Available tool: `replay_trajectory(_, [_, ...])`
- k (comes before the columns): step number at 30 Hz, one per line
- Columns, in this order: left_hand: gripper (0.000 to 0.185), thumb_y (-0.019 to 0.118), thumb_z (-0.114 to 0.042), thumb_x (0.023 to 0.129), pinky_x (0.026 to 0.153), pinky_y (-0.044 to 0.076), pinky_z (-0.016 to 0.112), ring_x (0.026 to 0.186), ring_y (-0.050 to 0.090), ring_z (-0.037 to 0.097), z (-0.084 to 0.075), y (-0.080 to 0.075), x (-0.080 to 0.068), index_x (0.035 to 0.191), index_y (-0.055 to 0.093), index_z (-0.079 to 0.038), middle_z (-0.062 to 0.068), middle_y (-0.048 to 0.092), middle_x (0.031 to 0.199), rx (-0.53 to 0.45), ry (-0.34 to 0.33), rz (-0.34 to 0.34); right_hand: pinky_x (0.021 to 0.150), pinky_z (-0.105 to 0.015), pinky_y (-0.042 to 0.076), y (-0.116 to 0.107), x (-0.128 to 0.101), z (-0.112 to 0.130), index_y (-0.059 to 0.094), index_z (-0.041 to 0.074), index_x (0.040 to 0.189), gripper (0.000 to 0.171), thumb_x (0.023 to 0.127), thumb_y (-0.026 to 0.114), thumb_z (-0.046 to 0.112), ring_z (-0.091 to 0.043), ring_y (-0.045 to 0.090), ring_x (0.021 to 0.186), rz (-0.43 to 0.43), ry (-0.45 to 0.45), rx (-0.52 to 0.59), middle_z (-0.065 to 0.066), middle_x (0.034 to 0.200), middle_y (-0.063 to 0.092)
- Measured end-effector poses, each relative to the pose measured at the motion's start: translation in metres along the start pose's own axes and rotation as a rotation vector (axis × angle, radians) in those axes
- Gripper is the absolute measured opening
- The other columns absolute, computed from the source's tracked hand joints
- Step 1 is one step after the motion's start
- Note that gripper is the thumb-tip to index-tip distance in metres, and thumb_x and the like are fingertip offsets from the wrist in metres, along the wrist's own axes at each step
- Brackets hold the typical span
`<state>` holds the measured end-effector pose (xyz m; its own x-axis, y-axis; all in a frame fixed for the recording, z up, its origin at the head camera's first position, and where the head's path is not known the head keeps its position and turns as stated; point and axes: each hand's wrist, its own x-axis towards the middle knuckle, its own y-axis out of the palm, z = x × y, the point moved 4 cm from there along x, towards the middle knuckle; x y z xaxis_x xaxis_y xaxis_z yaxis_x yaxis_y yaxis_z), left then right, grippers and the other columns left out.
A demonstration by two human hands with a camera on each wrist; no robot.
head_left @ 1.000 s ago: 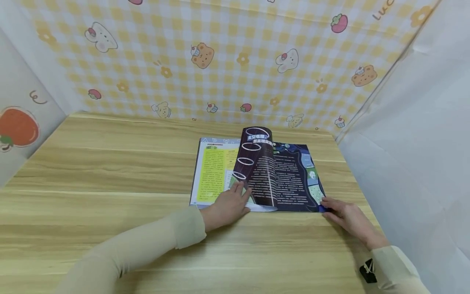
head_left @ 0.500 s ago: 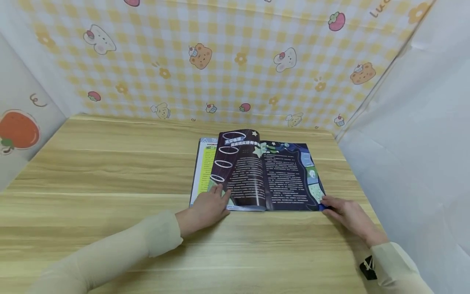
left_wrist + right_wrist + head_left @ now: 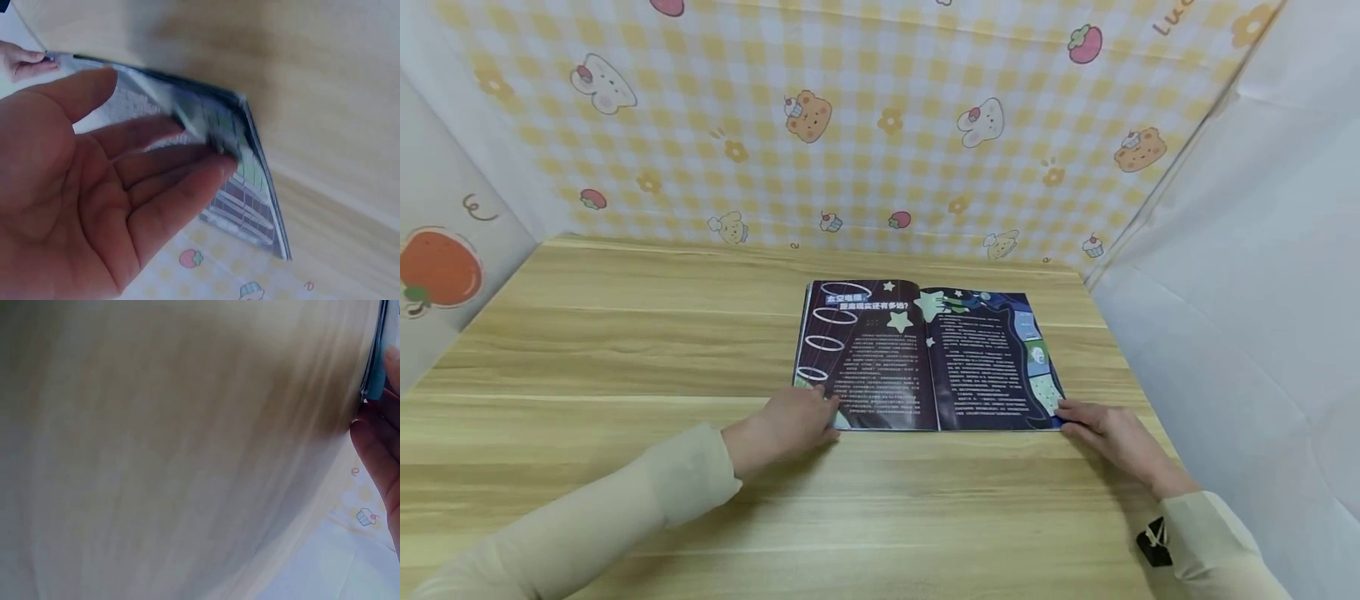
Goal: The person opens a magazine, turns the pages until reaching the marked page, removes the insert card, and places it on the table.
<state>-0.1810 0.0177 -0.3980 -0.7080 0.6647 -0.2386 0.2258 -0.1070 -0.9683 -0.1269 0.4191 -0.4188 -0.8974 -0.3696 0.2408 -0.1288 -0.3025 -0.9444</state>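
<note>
The page that stood curled a second earlier had been laid flat on the left side. The left hand (image 3: pixel 786 421) rested with straight fingers (image 3: pixel 181 187) on the near left corner of the magazine (image 3: pixel 925 358). The right hand (image 3: pixel 1108 437) pinched its near right corner. The magazine lay open on the wooden table (image 3: pixel 625 350), near the checked backdrop (image 3: pixel 850 125).

It was a staged tabletop booth: a wooden worktop (image 3: pixel 625 350) boxed in by cartoon-printed gingham sheets (image 3: pixel 850 125) at twelve o'clock.
</note>
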Motion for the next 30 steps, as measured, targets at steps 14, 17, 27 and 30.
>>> replay_trajectory(14, [0.027,0.065,-0.031,0.087,0.070,0.054,0.037,0.068,0.064,0.023,0.003,-0.012,0.004,0.077,0.063,-0.006,0.009,0.066,0.074,0.017,0.080,0.033,0.073,-0.043,0.055,-0.002,0.003,0.003,0.072,0.006,0.091,0.018,0.076,0.070,-0.005,-0.033,0.069,0.086,-0.033,0.030,-0.033,-0.014,0.095,0.072])
replay_trajectory(17, [0.027,0.066,-0.031,0.086,0.069,0.054,0.037,0.066,0.061,0.020,0.003,-0.012,0.004,0.075,0.063,-0.007,0.008,0.066,0.073,0.021,0.082,0.021,0.074,-0.043,0.055,-0.002,0.004,0.001,0.073,0.007,0.089,0.016,0.078,0.070,-0.004,-0.034,0.069,0.087,-0.021,0.062,-0.012,-0.014,0.095,0.072])
replay_trajectory(27, [0.028,0.066,-0.033,0.086,0.066,0.054,0.038,0.066,0.062,0.022,0.003,-0.012,0.005,0.075,0.063,-0.007,0.008,0.066,0.073,0.029,0.059,0.023,0.071,-0.042,0.055,-0.002,0.003,-0.003,0.073,0.009,0.086,0.009,0.080,0.071,0.003,-0.032,0.069,0.084,-0.067,0.087,0.015,-0.011,0.092,0.073])
replay_trajectory(30, [0.028,0.066,-0.032,0.086,0.066,0.054,0.038,0.066,0.062,0.022,0.003,-0.012,0.005,0.075,0.063,-0.007,0.008,0.066,0.073,0.030,0.059,0.022,0.069,-0.040,0.056,-0.003,0.004,-0.001,0.073,0.005,0.089,0.011,0.079,0.070,0.000,-0.033,0.069,0.082,-0.070,0.072,0.024,-0.014,0.091,0.072])
